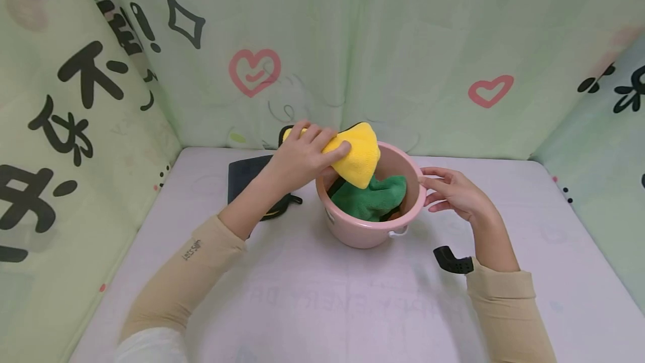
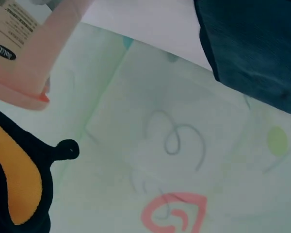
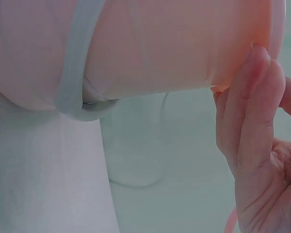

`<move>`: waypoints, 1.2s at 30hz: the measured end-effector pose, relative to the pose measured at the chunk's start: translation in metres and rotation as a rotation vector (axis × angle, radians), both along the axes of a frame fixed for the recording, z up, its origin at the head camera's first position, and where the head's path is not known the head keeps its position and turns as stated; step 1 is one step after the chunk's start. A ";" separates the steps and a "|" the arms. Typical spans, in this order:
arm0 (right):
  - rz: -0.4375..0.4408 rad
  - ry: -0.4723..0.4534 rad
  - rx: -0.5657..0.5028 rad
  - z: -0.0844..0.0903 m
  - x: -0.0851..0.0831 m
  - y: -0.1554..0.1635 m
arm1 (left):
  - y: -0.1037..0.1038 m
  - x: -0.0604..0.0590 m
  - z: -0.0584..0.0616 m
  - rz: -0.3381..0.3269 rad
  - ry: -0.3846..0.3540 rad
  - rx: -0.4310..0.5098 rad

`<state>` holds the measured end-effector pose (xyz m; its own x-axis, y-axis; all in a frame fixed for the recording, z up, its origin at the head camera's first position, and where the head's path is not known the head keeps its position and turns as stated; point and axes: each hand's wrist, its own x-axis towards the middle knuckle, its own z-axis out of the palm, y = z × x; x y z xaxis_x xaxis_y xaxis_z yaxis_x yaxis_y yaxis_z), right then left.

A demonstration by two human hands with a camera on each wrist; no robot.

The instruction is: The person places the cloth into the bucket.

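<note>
My left hand grips a yellow cloth with black edging, its thumb across the front, above the left side of a pink bucket. In the left wrist view the black edging and hanging loop of this cloth show at the lower left. Inside the bucket lies a bunched green cloth, with a bit of orange under it. My right hand holds the bucket's right rim with its fingertips; in the right wrist view its fingers lie along the outer wall near the rim.
A dark blue cloth with a black loop lies on the white table left of the bucket, partly behind my left forearm. The bucket's pale handle hangs down its side. Printed curtains enclose the table at the back and sides.
</note>
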<state>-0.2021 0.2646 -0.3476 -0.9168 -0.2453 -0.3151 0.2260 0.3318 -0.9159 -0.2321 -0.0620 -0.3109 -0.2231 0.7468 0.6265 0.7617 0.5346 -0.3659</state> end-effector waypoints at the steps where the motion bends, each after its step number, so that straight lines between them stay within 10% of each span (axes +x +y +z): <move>1: 0.001 -0.002 0.004 0.000 0.000 0.000 | 0.005 -0.001 -0.001 -0.003 0.002 -0.002; 8: -0.009 -0.020 0.031 0.001 -0.001 -0.001 | 0.034 -0.002 -0.012 -0.014 0.020 -0.087; 36: -0.017 -0.032 0.064 0.000 -0.001 -0.001 | 0.089 0.000 -0.039 0.172 -0.345 -0.681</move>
<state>-0.2035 0.2640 -0.3480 -0.9097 -0.2083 -0.3592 0.2612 0.3854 -0.8850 -0.2325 0.0267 -0.3496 -0.4693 0.8791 -0.0831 0.8188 0.3980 -0.4138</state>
